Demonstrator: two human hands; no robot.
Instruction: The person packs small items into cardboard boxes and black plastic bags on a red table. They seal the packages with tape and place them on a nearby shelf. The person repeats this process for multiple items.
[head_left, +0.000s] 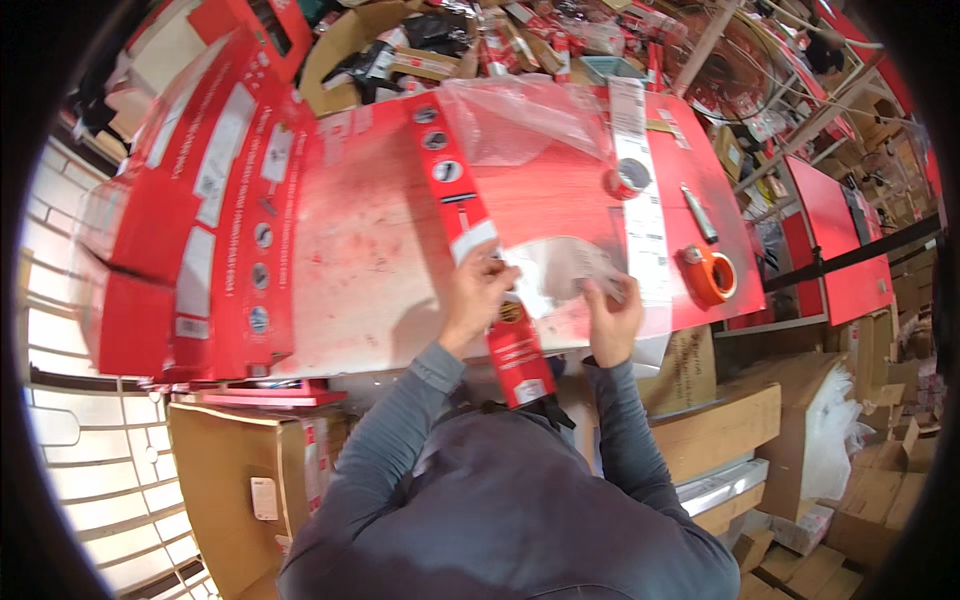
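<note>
A long, narrow red carton (521, 352) with printed pictures lies slantwise across the red-topped table (360, 225), its near end reaching past the front edge. My left hand (476, 296) is over the carton's middle, thumb and finger pinched at the near-left end of a glossy clear film (551, 274). That film stretches right to my right hand (616, 319), whose thumb and fingers grip its curled end. Just beyond the right hand runs a long white printed strip (645, 225). A roll of tape (632, 176) sits on this strip.
Right of the strip are an orange tape dispenser (707, 276) and a utility knife (699, 214). Flat red cartons (232, 225) are stacked at left. Clear plastic wrap (525, 120) covers the table's back, before a heaped cardboard box (341, 52). Brown cartons (712, 427) stand below right.
</note>
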